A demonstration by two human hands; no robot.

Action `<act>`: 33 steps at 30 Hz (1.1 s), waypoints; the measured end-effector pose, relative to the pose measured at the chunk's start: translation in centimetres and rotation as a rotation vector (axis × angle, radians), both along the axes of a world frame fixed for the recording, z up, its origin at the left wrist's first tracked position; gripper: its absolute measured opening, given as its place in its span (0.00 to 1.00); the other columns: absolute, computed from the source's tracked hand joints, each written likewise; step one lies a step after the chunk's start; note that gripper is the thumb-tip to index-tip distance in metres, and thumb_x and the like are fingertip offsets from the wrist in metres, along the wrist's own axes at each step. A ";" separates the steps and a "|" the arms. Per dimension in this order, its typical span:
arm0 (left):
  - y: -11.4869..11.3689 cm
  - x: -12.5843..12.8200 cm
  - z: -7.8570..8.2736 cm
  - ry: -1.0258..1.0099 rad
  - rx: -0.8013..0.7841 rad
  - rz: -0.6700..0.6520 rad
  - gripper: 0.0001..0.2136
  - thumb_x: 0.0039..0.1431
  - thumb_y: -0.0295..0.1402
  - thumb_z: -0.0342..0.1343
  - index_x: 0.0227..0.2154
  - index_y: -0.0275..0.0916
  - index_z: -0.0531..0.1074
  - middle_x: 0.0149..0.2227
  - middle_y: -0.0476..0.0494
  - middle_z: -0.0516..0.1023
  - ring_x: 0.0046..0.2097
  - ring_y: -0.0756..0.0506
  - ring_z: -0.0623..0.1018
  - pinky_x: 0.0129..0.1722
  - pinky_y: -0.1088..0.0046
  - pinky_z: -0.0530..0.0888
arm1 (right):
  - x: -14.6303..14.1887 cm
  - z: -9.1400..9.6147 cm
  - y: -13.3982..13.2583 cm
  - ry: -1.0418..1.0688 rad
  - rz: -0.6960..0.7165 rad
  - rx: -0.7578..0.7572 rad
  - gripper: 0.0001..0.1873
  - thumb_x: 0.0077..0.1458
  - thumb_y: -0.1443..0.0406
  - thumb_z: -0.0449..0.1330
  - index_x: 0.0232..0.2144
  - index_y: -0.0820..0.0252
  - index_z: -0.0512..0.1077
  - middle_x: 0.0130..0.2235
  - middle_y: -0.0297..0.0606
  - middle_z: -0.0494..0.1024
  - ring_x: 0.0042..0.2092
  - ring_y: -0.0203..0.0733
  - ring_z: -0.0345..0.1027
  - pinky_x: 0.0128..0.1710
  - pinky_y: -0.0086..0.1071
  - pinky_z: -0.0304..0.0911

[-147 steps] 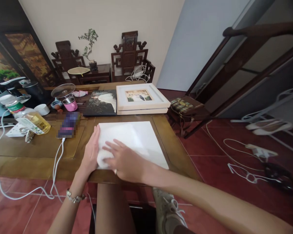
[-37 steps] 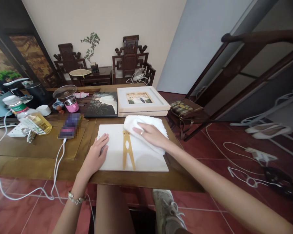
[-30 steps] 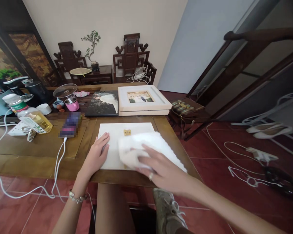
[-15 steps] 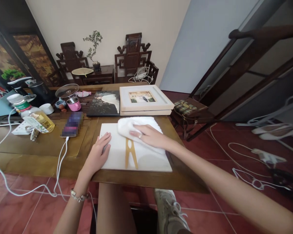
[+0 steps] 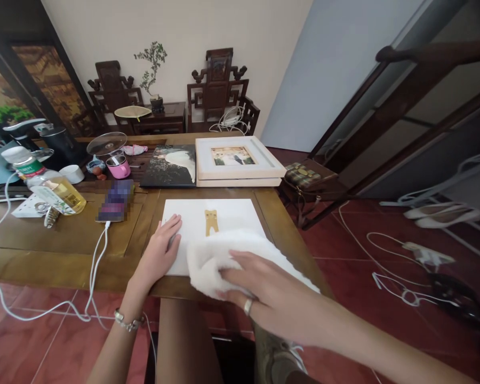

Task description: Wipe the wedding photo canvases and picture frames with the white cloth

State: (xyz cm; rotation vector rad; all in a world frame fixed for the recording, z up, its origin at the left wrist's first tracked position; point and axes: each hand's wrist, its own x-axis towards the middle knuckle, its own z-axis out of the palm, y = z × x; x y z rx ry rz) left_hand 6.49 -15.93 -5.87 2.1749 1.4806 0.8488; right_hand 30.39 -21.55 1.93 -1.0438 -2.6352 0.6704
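Observation:
A white board (image 5: pixel 184 210) with a tan, cat-like figure (image 5: pixel 211 221) on it lies flat on the wooden table. My left hand (image 5: pixel 163 248) rests on the board's left edge, fingers stretched out over the surface. A white towel (image 5: pixel 212 261) is bunched under my right hand (image 5: pixel 252 290), whose fingers press into it. The towel covers the lower right of the board and the lower part of the figure, and hangs toward the table's front edge.
Behind the board lie a framed picture (image 5: pixel 236 160) and a dark picture panel (image 5: pixel 170 165). To the left are a phone (image 5: pixel 116 201) on a white cable, a pink mug (image 5: pixel 118 166), an oil bottle (image 5: pixel 60 186) and a power strip (image 5: pixel 28 205). A plaid bag (image 5: pixel 304 176) stands right of the table.
My right hand has dragged the towel from the board's upper part down to its near edge, baring the figure's top and hiding its lower part. The left hand stays in place.

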 end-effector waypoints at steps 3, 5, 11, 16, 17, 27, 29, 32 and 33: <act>0.0 -0.1 -0.1 -0.001 0.009 -0.005 0.19 0.63 0.32 0.44 0.56 0.38 0.67 0.61 0.37 0.65 0.64 0.42 0.62 0.65 0.52 0.52 | -0.7 -0.1 3.2 -0.135 -0.059 0.083 0.10 0.61 0.66 0.50 0.35 0.58 0.72 0.31 0.39 0.71 0.36 0.45 0.65 0.35 0.33 0.58; 0.0 -0.1 -0.2 0.000 0.007 -0.006 0.19 0.63 0.32 0.44 0.55 0.37 0.67 0.61 0.37 0.65 0.64 0.42 0.62 0.65 0.53 0.52 | -1.4 -0.5 6.0 -0.184 -0.079 0.189 0.10 0.61 0.66 0.50 0.37 0.59 0.72 0.31 0.40 0.70 0.35 0.44 0.64 0.34 0.32 0.56; 0.1 -0.1 -0.2 -0.002 0.001 0.000 0.19 0.64 0.33 0.45 0.56 0.37 0.67 0.61 0.38 0.65 0.64 0.42 0.61 0.65 0.53 0.52 | -3.1 -1.2 10.3 -0.240 -0.022 0.335 0.14 0.62 0.64 0.48 0.35 0.62 0.72 0.29 0.42 0.72 0.34 0.45 0.64 0.40 0.36 0.57; 0.1 -0.1 -0.1 -0.004 -0.005 -0.003 0.19 0.64 0.32 0.45 0.56 0.38 0.67 0.61 0.38 0.65 0.64 0.43 0.61 0.65 0.53 0.52 | -2.8 -1.3 5.5 -0.158 0.096 0.316 0.07 0.52 0.70 0.56 0.32 0.60 0.74 0.34 0.43 0.76 0.46 0.48 0.67 0.58 0.45 0.50; 0.1 -0.1 -0.1 -0.002 -0.006 -0.002 0.19 0.64 0.32 0.45 0.56 0.38 0.67 0.61 0.39 0.65 0.64 0.43 0.61 0.65 0.53 0.52 | -2.6 -1.3 4.2 -0.140 0.141 0.296 0.07 0.49 0.71 0.57 0.32 0.59 0.74 0.34 0.42 0.77 0.47 0.48 0.67 0.60 0.46 0.47; 0.2 -0.2 -0.2 -0.002 -0.001 -0.004 0.19 0.63 0.32 0.45 0.56 0.39 0.67 0.61 0.38 0.65 0.64 0.42 0.62 0.65 0.52 0.52 | -2.4 -1.5 5.7 -0.162 0.030 0.283 0.09 0.58 0.67 0.53 0.37 0.58 0.73 0.35 0.43 0.75 0.41 0.46 0.68 0.50 0.43 0.58; 0.1 -0.2 -0.3 -0.006 0.005 -0.004 0.19 0.63 0.33 0.45 0.56 0.38 0.67 0.61 0.38 0.65 0.64 0.42 0.62 0.65 0.52 0.52 | -3.0 -1.5 8.7 -0.221 -0.037 0.324 0.13 0.61 0.64 0.49 0.40 0.60 0.73 0.33 0.45 0.75 0.37 0.48 0.67 0.41 0.39 0.60; 0.1 -0.1 -0.1 -0.011 0.009 0.001 0.19 0.63 0.33 0.45 0.55 0.37 0.67 0.61 0.38 0.66 0.64 0.42 0.62 0.65 0.54 0.52 | -4.0 -1.4 11.6 -0.260 -0.055 0.355 0.16 0.62 0.64 0.46 0.41 0.62 0.72 0.32 0.48 0.75 0.35 0.50 0.67 0.35 0.37 0.58; 0.1 -0.1 -0.1 -0.012 0.010 0.002 0.19 0.63 0.33 0.45 0.55 0.36 0.67 0.61 0.38 0.66 0.64 0.42 0.62 0.65 0.54 0.52 | -4.3 -1.5 12.0 -0.259 -0.047 0.362 0.16 0.62 0.64 0.46 0.40 0.63 0.72 0.33 0.48 0.75 0.35 0.50 0.67 0.35 0.37 0.58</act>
